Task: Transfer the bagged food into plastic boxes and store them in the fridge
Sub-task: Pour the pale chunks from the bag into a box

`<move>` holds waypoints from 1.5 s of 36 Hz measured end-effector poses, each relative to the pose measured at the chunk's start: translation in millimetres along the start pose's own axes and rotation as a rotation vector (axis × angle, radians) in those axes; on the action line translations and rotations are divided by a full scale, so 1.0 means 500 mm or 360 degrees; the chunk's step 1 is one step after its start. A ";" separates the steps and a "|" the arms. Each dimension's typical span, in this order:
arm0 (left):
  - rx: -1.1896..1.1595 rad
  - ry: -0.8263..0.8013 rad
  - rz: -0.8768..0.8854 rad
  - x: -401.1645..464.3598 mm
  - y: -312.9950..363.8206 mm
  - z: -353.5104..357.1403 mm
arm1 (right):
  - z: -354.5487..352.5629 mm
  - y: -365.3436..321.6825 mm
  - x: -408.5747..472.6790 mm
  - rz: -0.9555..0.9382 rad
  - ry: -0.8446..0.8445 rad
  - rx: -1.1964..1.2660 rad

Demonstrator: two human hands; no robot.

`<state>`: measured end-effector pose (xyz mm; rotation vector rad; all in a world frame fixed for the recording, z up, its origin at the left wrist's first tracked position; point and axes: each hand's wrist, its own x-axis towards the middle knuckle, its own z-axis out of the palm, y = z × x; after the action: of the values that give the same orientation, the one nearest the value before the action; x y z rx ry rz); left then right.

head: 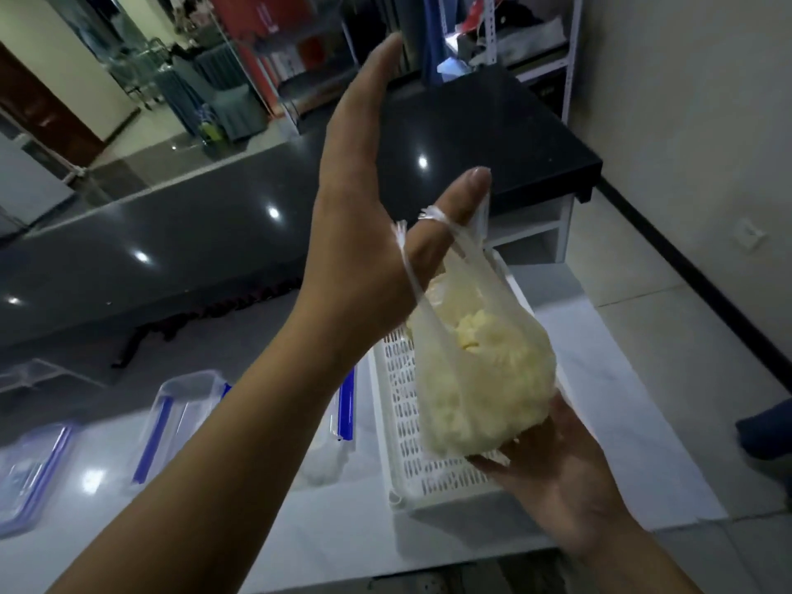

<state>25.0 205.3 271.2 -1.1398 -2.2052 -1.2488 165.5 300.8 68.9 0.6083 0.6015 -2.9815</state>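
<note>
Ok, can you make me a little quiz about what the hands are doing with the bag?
1. True or false: the bag already lies inside a box.
2. The bag's handle loops round which part of the left hand? A) thumb B) wrist C) little finger
3. What white thing sits under the bag?

Key: 1. False, both hands hold it up in the air. 2. A. 3. The basket; the right hand cups the bag from below.

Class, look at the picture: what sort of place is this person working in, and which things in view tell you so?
Probably a home kitchen or dining area open to a living room. Clues: a long dark polished counter, clear plastic boxes and a white basket on a white table, and a covered armchair beyond.
</note>
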 end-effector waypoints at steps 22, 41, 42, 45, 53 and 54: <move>0.0581 0.0137 -0.0342 -0.242 -0.416 -0.294 | 0.147 0.143 0.067 -0.0669 0.0527 -0.1069; 0.0533 -0.0006 -0.0719 -0.365 -0.616 -0.301 | 0.204 0.228 0.176 -0.0953 0.0794 -0.1478; 0.0516 0.0001 -0.0726 -0.363 -0.619 -0.300 | 0.204 0.231 0.177 -0.0948 0.0799 -0.1508; 0.0494 -0.0014 -0.0686 -0.357 -0.632 -0.299 | 0.197 0.238 0.179 -0.0960 0.0806 -0.1508; 0.0412 -0.0052 -0.0660 -0.356 -0.660 -0.295 | 0.211 0.221 0.201 -0.0985 0.0850 -0.1358; 0.0389 -0.0041 -0.0669 -0.357 -0.662 -0.295 | 0.217 0.217 0.204 -0.0992 0.0848 -0.1377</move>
<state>-138.6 -95.5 57.3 -0.6210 -2.6191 -1.0711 43.9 163.3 82.2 1.2584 2.2850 -2.5023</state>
